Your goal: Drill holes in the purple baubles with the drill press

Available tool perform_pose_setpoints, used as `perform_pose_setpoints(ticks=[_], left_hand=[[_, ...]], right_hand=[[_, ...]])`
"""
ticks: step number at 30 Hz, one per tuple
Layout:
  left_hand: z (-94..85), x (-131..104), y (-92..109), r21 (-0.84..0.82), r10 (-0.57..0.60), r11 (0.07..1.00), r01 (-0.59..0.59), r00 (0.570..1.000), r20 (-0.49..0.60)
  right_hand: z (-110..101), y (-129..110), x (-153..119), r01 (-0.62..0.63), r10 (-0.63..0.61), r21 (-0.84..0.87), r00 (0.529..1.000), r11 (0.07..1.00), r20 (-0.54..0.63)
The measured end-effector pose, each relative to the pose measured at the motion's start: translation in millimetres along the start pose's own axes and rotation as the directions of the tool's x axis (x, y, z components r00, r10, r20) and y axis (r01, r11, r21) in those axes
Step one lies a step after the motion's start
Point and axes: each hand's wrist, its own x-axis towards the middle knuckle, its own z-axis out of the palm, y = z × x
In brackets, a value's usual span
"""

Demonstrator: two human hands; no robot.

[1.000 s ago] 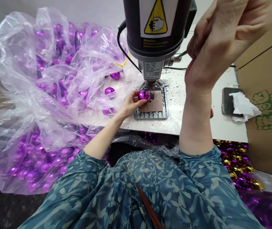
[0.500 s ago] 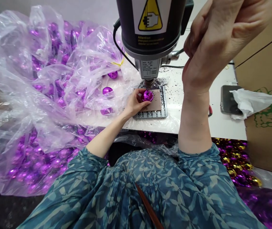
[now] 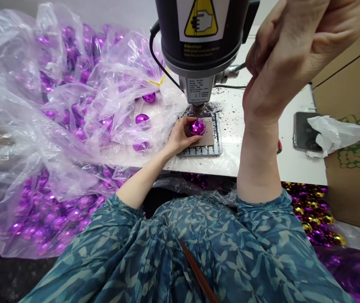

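Under the black drill press (image 3: 201, 46), my left hand (image 3: 180, 136) grips a shiny purple faceted ball (image 3: 197, 127) between thumb and fingers. The ball rests on a brown board (image 3: 209, 136) that lies on the grey slotted metal base (image 3: 217, 147). Above the ball is the press's chuck (image 3: 198, 108), with dark shavings around the base. My right hand (image 3: 281, 63) is raised at the upper right, its fingers closed round the press's lever (image 3: 239, 67); the lever's end is hidden in the hand.
Clear plastic bags (image 3: 66, 109) of purple balls cover the left side. Several loose purple balls lie beside the base. To the right are a phone (image 3: 304, 130), white tissue (image 3: 331, 132) and a cardboard box (image 3: 353, 189). Purple and gold balls (image 3: 309, 210) sit below the white table's edge.
The purple ball has turned in my left hand and now shows a small dark spot on top. The view has shifted slightly, and my right hand stays on the lever.
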Motion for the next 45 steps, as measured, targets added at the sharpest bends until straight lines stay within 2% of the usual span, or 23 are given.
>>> perform_pose_setpoints(ticks=[4,10,15,21,24,27,31,36,41,45], left_hand=[[2.2,-1.0,4.4,-0.042,0.002,0.999,-0.002,1.0,0.007],[4.4,-2.4,3.6,-0.064,0.017,0.998,-0.017,1.0,-0.007],[2.6,-3.7,6.0,-0.073,0.023,0.997,-0.022,1.0,0.017],[1.6,-5.8,6.4,-0.092,0.008,0.996,-0.005,0.999,0.04],[3.0,-6.4,5.2,-0.117,0.012,0.993,-0.008,1.0,0.026],[3.8,-6.8,5.6,-0.144,0.0,0.99,0.003,1.0,0.021],[3.2,-7.1,9.1,-0.165,-0.028,0.986,0.031,0.999,0.025],[3.0,-6.4,11.9,-0.168,-0.054,0.984,0.054,0.999,0.008],[4.0,-5.7,12.7,-0.167,-0.06,0.984,0.06,0.998,0.004],[5.8,-6.5,13.2,-0.169,-0.064,0.984,0.062,0.998,-0.008]], right_hand=[[-0.2,1.3,-9.9,0.06,-0.059,0.0,0.997,0.998,-0.055],[-13.1,1.3,-32.6,0.21,-0.21,0.004,0.977,0.978,-0.023],[-17.8,1.6,-48.2,0.216,-0.217,-0.02,0.974,0.976,-0.058],[-19.7,21.2,-50.7,0.277,-0.293,-0.15,0.951,0.949,-0.094],[-20.4,32.2,-50.2,0.32,-0.34,-0.147,0.93,0.936,-0.141],[-24.5,35.4,-53.9,0.285,-0.312,-0.173,0.938,0.943,-0.152],[-36.1,31.9,-62.8,0.195,-0.217,-0.195,0.971,0.961,-0.099],[-45.9,35.0,-70.1,0.162,-0.182,-0.196,0.98,0.967,-0.086],[-50.3,48.1,-70.6,0.172,-0.197,-0.217,0.975,0.961,-0.099],[-53.9,58.4,-76.8,0.259,-0.278,-0.173,0.956,0.95,-0.097]])
